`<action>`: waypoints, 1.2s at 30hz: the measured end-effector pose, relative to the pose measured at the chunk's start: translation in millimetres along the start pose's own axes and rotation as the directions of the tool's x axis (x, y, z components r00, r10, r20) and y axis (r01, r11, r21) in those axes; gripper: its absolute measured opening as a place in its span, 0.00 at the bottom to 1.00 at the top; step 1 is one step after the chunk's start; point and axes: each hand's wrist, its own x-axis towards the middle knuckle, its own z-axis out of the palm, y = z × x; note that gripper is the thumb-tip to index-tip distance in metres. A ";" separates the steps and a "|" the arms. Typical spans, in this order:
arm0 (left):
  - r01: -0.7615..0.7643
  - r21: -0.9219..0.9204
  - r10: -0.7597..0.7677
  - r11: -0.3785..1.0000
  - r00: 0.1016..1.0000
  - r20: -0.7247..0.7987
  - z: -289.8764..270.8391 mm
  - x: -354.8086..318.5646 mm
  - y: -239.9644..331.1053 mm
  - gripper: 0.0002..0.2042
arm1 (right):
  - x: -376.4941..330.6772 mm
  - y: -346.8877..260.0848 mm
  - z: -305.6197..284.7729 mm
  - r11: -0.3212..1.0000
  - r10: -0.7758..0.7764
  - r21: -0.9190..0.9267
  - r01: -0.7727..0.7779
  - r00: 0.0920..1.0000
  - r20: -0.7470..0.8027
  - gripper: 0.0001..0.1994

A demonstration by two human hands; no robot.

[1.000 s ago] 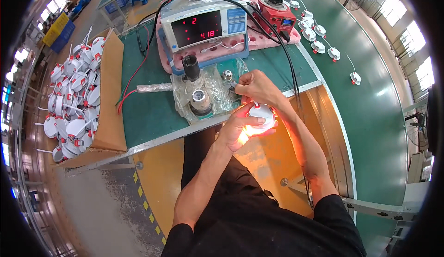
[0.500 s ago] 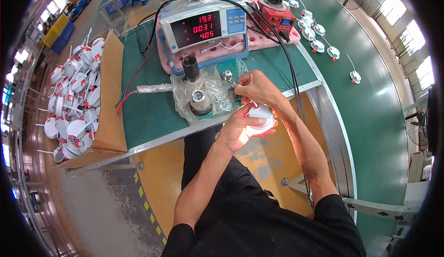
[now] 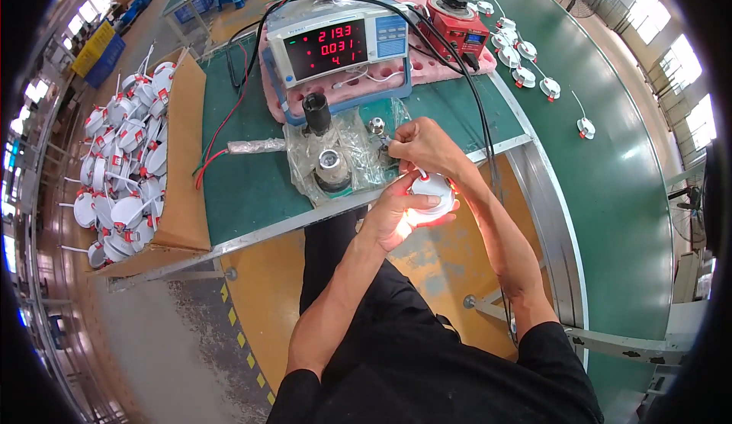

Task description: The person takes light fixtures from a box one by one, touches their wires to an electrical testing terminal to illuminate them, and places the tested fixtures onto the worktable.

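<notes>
Green-matted worktop (image 3: 252, 187) with a metal front edge, set in a workshop with a green and orange painted floor; view is from above the seated person.

Item in hand: a small round white lamp fitting (image 3: 431, 195), lit, casting an orange-white glow over the fingers. It sits just off the worktop's front edge, above the person's lap. The left hand (image 3: 396, 214) cups it from below and the left side, fingers curled around its rim. The right hand (image 3: 423, 146) is closed in a loose fist directly above it, pinching a thin white lead that rises from the fitting; what else the fist holds cannot be told.

Immediately beyond the hands, a crumpled clear plastic sheet (image 3: 358, 157) lies on the worktop, carrying a grey round socket fixture (image 3: 333, 168) and an upright black cylindrical holder (image 3: 317, 113).

Behind these stands a grey bench meter with a red digit display (image 3: 335, 43), resting on a pink foam tray (image 3: 427, 4). A red box-shaped transformer with a black knob (image 3: 457, 24) stands to its right. Black cables (image 3: 476, 119) run from there past the right wrist.

At the left end, an open brown cardboard box (image 3: 187, 157) holds a heap of similar white round fittings (image 3: 126, 157). Further white fittings (image 3: 526, 62) lie in a row on the green surface at upper right.
</notes>
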 end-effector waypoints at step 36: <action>0.050 -0.016 -0.051 0.999 0.997 -0.060 7.0 0.7 1.8 0.23 | -1.4 -2.2 1.0 0.999 -0.001 -0.045 0.000 1.000 -0.008 0.14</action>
